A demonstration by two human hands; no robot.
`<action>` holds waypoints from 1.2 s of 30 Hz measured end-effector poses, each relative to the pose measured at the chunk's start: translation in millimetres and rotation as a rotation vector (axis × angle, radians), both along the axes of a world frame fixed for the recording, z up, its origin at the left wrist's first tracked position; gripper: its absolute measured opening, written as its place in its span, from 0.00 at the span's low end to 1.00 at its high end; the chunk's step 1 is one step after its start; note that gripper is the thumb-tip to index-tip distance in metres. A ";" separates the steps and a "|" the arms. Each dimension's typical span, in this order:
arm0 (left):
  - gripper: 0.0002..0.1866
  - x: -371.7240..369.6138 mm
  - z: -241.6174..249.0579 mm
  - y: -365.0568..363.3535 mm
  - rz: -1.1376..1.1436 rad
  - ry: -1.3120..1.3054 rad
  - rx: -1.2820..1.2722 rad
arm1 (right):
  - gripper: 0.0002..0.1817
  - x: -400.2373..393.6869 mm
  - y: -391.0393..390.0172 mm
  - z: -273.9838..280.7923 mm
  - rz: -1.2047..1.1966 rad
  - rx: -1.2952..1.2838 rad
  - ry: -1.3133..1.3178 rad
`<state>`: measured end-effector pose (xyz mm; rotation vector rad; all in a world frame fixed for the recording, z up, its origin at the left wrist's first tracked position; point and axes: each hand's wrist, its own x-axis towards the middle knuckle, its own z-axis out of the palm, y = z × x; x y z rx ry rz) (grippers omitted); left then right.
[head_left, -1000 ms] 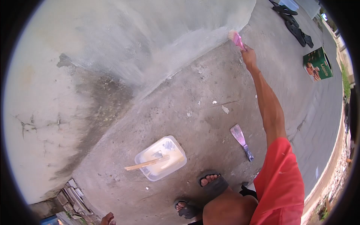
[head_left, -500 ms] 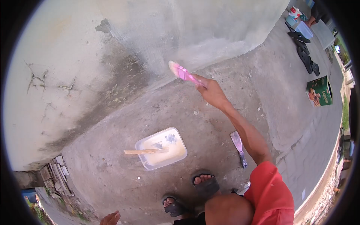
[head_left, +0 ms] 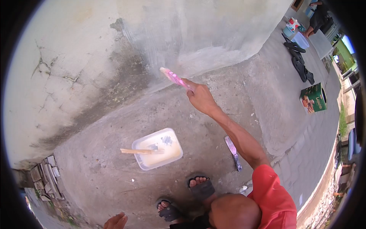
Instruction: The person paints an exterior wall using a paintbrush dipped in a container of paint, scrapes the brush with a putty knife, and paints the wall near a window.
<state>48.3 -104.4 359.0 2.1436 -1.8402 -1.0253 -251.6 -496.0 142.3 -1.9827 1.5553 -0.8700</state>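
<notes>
My right hand (head_left: 200, 98) is closed around the pink handle of a paintbrush (head_left: 174, 77). The brush's pale bristles are at the lower part of the wall (head_left: 183, 34), beside a whitish streaked patch. Below on the concrete floor is a clear plastic tub (head_left: 176, 152) with creamy white paint in it. A wooden stick (head_left: 137, 151) lies across its left rim. To the right of the tub lies a scraper (head_left: 232, 152) with a stained blade. My left hand (head_left: 115, 221) shows only partly at the bottom edge, its fingers loosely stretched and holding nothing visible.
Dark sandals (head_left: 299, 68) and a green tin (head_left: 314, 99) stand at the right. Beyond them are a bluish plastic basin (head_left: 300, 40) and another person (head_left: 318, 19). Broken wood pieces (head_left: 47, 177) lie at lower left. My sandalled feet (head_left: 202, 187) are near the tub.
The brush has moved slightly down along the wall, and its bristles now appear edge-on. The whole view has shifted a little. More of my left hand shows at the bottom.
</notes>
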 end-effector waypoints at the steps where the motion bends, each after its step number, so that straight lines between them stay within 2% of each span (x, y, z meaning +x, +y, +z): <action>1: 0.21 0.5 -1.4 1.6 -0.044 -0.033 -0.012 | 0.27 1.9 0.0 -1.4 0.047 0.009 -0.025; 2: 0.21 1.9 -1.0 4.9 -0.082 -0.065 -0.027 | 0.27 5.7 -3.1 -0.9 0.099 0.014 -0.050; 4: 0.21 4.7 0.5 15.6 -0.006 -0.063 -0.033 | 0.25 -50.0 -36.0 17.0 -0.076 0.010 -0.137; 5: 0.21 6.8 0.2 21.5 0.055 -0.054 -0.035 | 0.24 -89.6 -63.0 6.8 -0.131 -0.091 -0.205; 6: 0.21 9.2 -1.3 29.8 0.067 -0.046 -0.038 | 0.23 -116.1 -70.8 13.7 -0.301 -0.268 -0.100; 7: 0.21 12.5 -2.1 39.4 0.158 0.030 -0.020 | 0.25 -139.0 -78.0 21.6 -0.429 -0.273 0.001; 8: 0.21 14.1 -2.6 45.1 0.247 0.103 -0.002 | 0.25 -136.3 -78.1 22.4 -0.422 -0.272 0.006; 10: 0.20 13.3 -0.5 38.9 0.225 0.063 -0.001 | 0.27 -123.1 -72.5 31.4 -0.544 -0.307 0.056; 13: 0.20 5.3 5.9 19.6 0.164 0.017 0.005 | 0.31 -21.3 -38.0 11.3 -0.254 -0.263 0.142; 14: 0.20 2.6 7.2 15.6 0.138 0.016 0.009 | 0.31 11.3 -19.3 7.6 -0.136 -0.188 0.095; 16: 0.19 5.3 0.6 12.8 0.086 0.016 0.007 | 0.30 43.6 6.9 3.2 0.053 -0.155 0.116; 19: 0.19 8.0 -2.0 16.2 0.047 0.028 0.000 | 0.29 11.0 -3.0 22.7 0.088 -0.063 -0.024; 21: 0.19 9.9 -1.4 23.9 0.065 0.043 -0.003 | 0.28 -50.2 -41.5 35.9 -0.081 -0.005 -0.187; 22: 0.19 10.1 0.3 28.7 0.117 0.047 -0.009 | 0.27 -81.3 -59.5 29.4 -0.157 -0.140 -0.229; 24: 0.19 11.1 2.2 34.0 0.171 0.048 -0.016 | 0.27 -106.4 -57.8 46.6 -0.436 -0.198 -0.040; 27: 0.19 10.6 2.8 36.6 0.173 0.040 -0.028 | 0.28 -78.1 -44.6 33.5 -0.456 -0.299 0.023; 29: 0.19 9.6 4.7 34.3 0.152 0.028 -0.030 | 0.30 -15.9 -27.3 11.9 -0.264 -0.281 0.128; 31: 0.19 6.6 3.0 28.3 0.114 0.024 -0.018 | 0.30 44.4 5.6 1.8 -0.078 -0.195 0.108; 33: 0.19 3.3 0.7 23.8 0.075 0.011 -0.011 | 0.29 63.0 22.4 6.7 0.133 -0.033 0.087; 36: 0.19 6.4 -1.0 30.1 0.056 0.014 0.029 | 0.27 26.6 8.0 47.3 0.035 0.058 -0.103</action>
